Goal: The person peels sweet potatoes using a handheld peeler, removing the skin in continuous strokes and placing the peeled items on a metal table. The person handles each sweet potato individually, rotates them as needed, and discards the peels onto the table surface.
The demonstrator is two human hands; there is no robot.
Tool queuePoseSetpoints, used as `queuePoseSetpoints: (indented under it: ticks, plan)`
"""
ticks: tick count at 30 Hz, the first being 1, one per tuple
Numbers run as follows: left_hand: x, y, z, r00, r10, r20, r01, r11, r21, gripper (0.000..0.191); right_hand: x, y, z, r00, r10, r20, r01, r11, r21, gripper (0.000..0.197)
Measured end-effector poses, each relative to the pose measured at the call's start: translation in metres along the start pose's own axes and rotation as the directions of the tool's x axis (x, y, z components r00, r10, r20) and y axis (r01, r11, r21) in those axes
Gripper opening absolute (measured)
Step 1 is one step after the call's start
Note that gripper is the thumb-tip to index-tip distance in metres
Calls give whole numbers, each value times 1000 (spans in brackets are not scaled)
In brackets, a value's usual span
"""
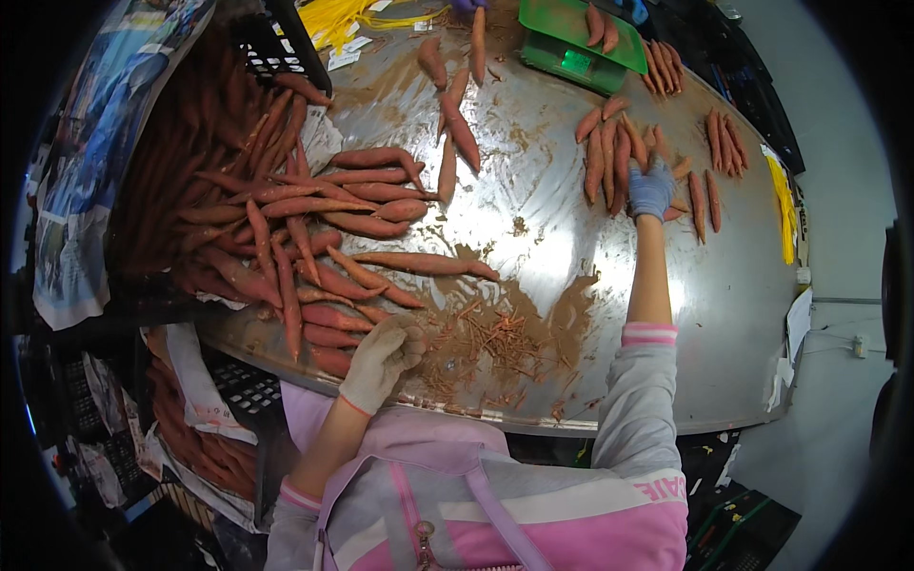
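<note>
My left hand (389,350), in a white knit glove with an orange cuff edge, is at the table's front edge with its fingers curled. Whether anything is inside them cannot be made out. It is just right of a heap of reddish sweet potatoes (332,335) and beside a litter of thin root trimmings (500,335). My right hand (651,187), in a blue glove, reaches into a loose group of sweet potatoes (608,160) at the right. Its fingers touch some of them, but their grip is hidden. A long sweet potato (428,264) lies crosswise between my arms.
A green digital scale (582,50) bears two sweet potatoes. At the top edge, another person's purple-gloved hand (468,4) is at a sweet potato (478,46). Small sorted bunches (726,143) lie right. Yellow ties (343,21) and a black crate (285,43) are at the upper left.
</note>
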State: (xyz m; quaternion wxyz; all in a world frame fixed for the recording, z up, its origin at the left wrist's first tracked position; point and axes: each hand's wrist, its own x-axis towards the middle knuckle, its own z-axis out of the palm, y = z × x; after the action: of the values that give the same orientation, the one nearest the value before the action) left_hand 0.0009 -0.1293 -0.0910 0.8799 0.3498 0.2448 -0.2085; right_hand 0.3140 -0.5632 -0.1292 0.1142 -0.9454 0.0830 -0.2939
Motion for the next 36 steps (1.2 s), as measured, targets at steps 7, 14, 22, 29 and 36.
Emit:
queuePoseSetpoints:
  ticks: [7,14,22,29,36]
  plan:
    - [-6,2,0,995,2,-100,1,1000,24,25,-28,-7,-4,1000,-26,-5,26,986,165,55]
    - [7,-3,0,990,-28,-142,35,998,44,22,1,115,-25,926,379,-1,-378,925,-44,83]
    - [27,1,22,991,-6,-134,33,980,196,35,35,204,-34,785,605,135,-564,788,-248,110]
    - [45,8,43,973,-11,-230,76,958,276,38,47,231,-8,700,650,297,-571,759,-314,108]
    - [59,9,38,971,-51,-234,125,941,314,36,41,251,9,753,570,328,-493,820,-291,82]
